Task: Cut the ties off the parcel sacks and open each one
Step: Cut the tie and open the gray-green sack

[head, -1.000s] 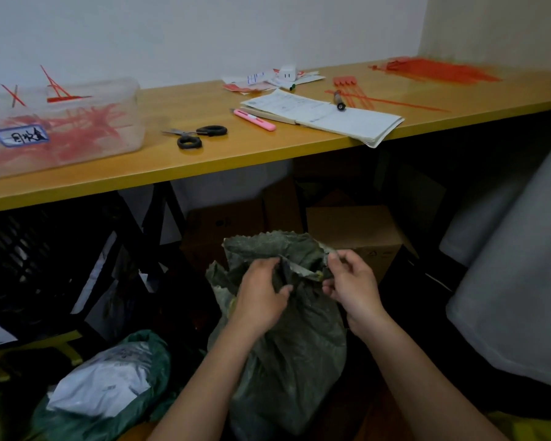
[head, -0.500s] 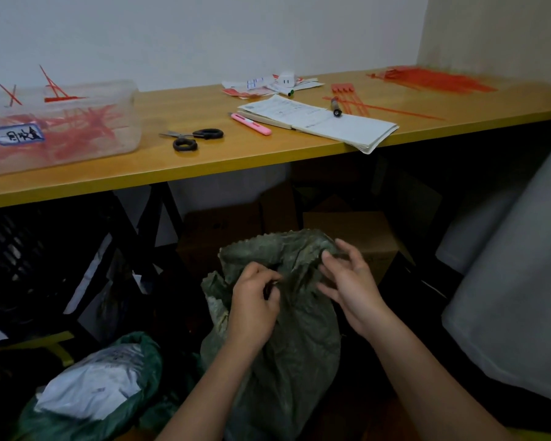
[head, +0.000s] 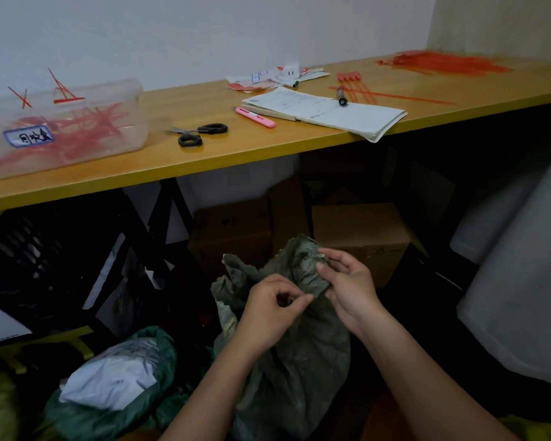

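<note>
I see the grey-green woven sack [head: 295,370] standing upright on the floor in front of the counter [head: 268,154], its long axis vertical and its crumpled, frayed mouth pointing up toward the boxes behind; the weave looks coarse, dull and heavily creased. My left hand [head: 272,315] has its fingers curled, thumb and forefinger pinching a fold of the cloth near the neck; my right hand [head: 347,289] grips the gathered top edge, fingertips pressed into the fabric, the two hands close together but not touching. Whether a tie remains on the neck I cannot tell.

A second sack [head: 109,386], brighter green and slumped on its side at the lower left, gapes open on a white plastic parcel. On the smooth yellow-edged wooden counter lie black-handled scissors [head: 198,133], blades pointing left; a slim pink box cutter [head: 255,117]; an open notebook [head: 328,111] overhanging the front edge, with a dark marker [head: 342,97] on it; a clear plastic tub [head: 61,122] holding thin red ties [head: 86,128]; more flat red ties [head: 442,63] fanned out at the far right corner. Brown cardboard boxes [head: 360,237] sit under the counter behind the sack.
</note>
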